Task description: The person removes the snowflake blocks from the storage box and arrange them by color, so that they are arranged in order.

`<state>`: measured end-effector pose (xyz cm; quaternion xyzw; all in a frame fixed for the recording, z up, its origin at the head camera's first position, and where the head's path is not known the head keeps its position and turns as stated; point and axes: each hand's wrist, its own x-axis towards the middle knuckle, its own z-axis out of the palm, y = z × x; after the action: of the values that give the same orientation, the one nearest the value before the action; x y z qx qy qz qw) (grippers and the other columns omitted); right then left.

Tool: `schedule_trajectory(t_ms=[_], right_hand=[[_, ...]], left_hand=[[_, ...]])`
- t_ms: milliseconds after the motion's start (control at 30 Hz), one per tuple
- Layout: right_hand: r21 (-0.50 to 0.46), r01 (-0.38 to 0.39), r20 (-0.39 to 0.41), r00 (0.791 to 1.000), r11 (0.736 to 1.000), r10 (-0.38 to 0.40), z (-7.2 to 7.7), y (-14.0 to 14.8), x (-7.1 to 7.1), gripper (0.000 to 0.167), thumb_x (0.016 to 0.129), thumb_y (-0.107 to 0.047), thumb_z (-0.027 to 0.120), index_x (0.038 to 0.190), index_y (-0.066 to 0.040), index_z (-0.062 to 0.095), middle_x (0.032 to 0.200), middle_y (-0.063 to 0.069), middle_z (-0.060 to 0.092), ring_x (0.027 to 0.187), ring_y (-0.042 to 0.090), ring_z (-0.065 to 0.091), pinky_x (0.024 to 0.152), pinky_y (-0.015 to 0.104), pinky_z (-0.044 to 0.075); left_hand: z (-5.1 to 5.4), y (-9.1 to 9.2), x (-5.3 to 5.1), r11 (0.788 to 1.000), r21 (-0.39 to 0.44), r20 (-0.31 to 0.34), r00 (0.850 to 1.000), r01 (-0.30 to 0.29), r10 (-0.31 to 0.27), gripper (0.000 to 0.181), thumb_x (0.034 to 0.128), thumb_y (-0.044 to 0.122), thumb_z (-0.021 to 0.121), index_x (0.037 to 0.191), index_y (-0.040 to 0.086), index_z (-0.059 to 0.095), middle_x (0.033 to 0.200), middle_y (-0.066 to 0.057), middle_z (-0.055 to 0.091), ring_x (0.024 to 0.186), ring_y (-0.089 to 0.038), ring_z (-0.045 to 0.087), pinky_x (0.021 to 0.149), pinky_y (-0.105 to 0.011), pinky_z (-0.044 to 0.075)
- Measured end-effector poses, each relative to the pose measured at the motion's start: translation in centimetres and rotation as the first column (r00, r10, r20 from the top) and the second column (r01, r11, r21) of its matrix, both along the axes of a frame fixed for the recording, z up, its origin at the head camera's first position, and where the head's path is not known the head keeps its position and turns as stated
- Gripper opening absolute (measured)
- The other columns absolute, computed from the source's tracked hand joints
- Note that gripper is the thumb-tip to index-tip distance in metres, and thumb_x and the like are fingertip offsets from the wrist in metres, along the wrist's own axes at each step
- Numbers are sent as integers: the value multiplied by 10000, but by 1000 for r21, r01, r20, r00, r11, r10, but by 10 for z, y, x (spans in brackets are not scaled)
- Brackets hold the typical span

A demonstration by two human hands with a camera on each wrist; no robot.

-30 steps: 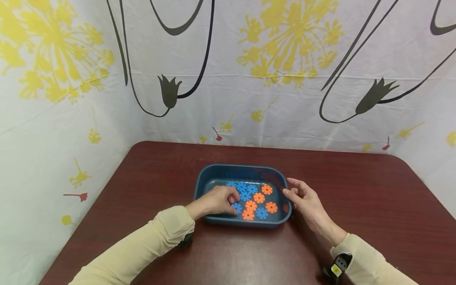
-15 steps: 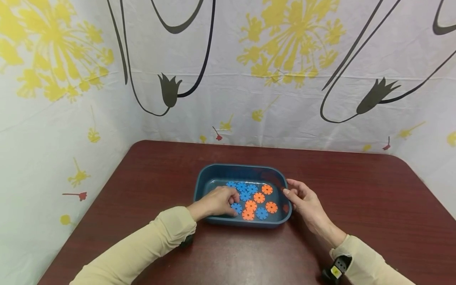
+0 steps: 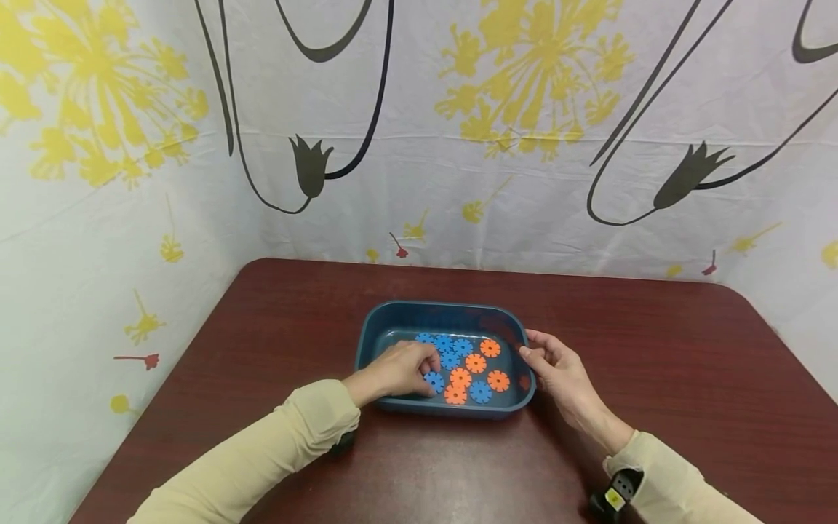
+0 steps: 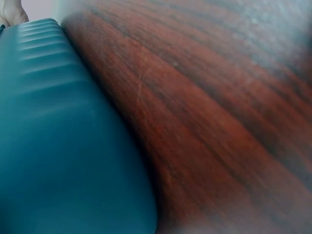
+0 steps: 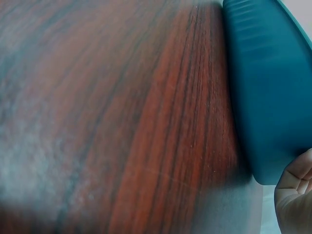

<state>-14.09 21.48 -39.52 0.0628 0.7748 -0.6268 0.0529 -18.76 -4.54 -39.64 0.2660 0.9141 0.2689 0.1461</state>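
Note:
A dark teal plastic bin (image 3: 452, 410) sits on the table, with several blue and orange notched discs lying flat on its floor. My left hand (image 3: 398, 370) reaches over the bin's front left part, fingers loosely bent and thumb apart from them. A blue disc (image 3: 433, 382) lies beside that thumb, and I see nothing held there. At the bin's right end my right hand (image 3: 566, 378) grips the rim between thumb and fingers. An orange disc (image 3: 498, 380) is among those nearest to it. Both wrist views show mainly the bin's outer wall (image 4: 63, 146) and the table.
The reddish-brown wooden table (image 3: 655, 349) extends around the bin on all sides. A white curtain (image 3: 425, 87) with yellow and dark plant prints hangs behind the table and along its left side. A black device (image 3: 618, 495) is strapped at the right wrist.

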Motion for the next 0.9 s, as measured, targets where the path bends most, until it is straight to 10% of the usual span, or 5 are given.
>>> schedule_trajectory(t_ms=[233, 633, 900], right_hand=[[3, 6, -1, 1000, 1000, -6, 0, -1, 0, 511, 951, -259, 564, 1375, -31, 391, 897, 63, 539, 792, 90, 586, 667, 247, 533], [10, 5, -5, 1000, 1000, -5, -1, 0, 0, 518, 955, -267, 556, 1382, -32, 379, 913, 70, 541, 810, 92, 583, 671, 237, 527], [-6, 4, -4, 1000, 1000, -4, -1, 0, -1, 511, 956, -260, 556, 1380, -35, 382, 895, 47, 534, 810, 78, 585, 682, 241, 533]], left_hand=[[2, -2, -1, 1000, 19, -14, 1000, 16, -15, 269, 686, 158, 842, 854, 175, 633, 763, 43, 569, 698, -75, 493, 628, -227, 423], [5, -3, -4, 980, 183, 169, 985, -71, 40, 206, 732, 112, 804, 889, 118, 672, 750, 33, 614, 704, -85, 557, 626, -213, 478], [24, -13, -8, 863, 420, 327, 934, -281, 145, 289, 786, 74, 750, 1053, 34, 649, 876, -66, 622, 754, -131, 608, 693, -310, 554]])
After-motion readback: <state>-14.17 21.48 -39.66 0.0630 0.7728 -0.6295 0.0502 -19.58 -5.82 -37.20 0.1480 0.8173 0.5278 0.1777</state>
